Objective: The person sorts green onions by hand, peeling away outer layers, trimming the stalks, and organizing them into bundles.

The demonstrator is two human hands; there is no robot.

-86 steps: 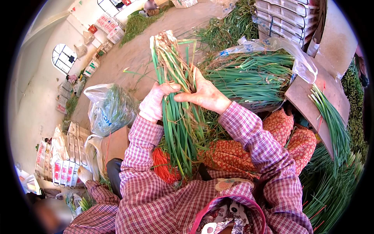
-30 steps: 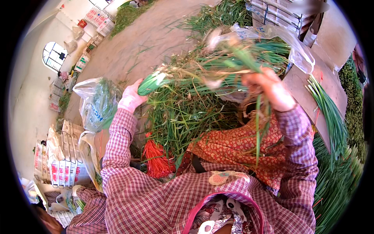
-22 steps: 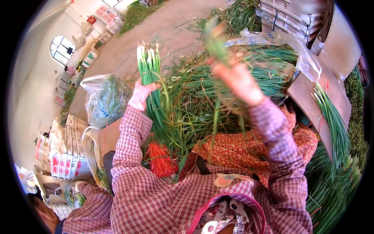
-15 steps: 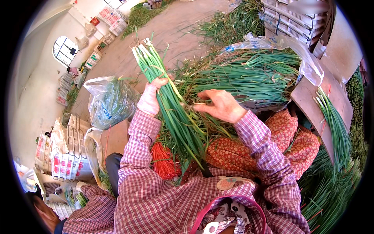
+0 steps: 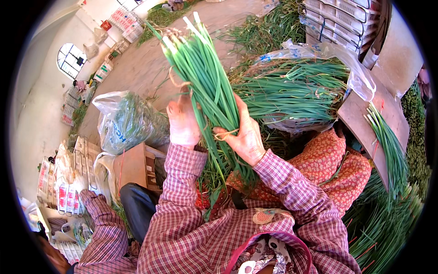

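Observation:
A bunch of spring onions point(image 5: 207, 73), white root ends up and green leaves hanging toward my lap, is held in front of me. My right hand point(image 5: 246, 134) wraps its lower half from the right, thumb in front. My left hand point(image 5: 183, 121) is at its left side, its fingers partly hidden behind the leaves. A withered brownish leaf point(image 5: 179, 81) hooks out on the left, and a yellowish strand point(image 5: 226, 134) lies by my right thumb. Beyond my right hand, a large pile of spring onions point(image 5: 296, 89) rests on clear plastic.
At right, a small bunch point(image 5: 388, 144) lies on a brown board point(image 5: 360, 114). White crates point(image 5: 342, 25) are stacked behind. A plastic bag of greens point(image 5: 127, 121) and a cardboard box point(image 5: 134, 166) stand left. Another person's plaid sleeve point(image 5: 107, 228) shows lower left.
My right hand has gone from a pinch beside the bunch to a grip around its lower part. The bunch has risen and turned, and my left hand has shifted lower and partly behind it.

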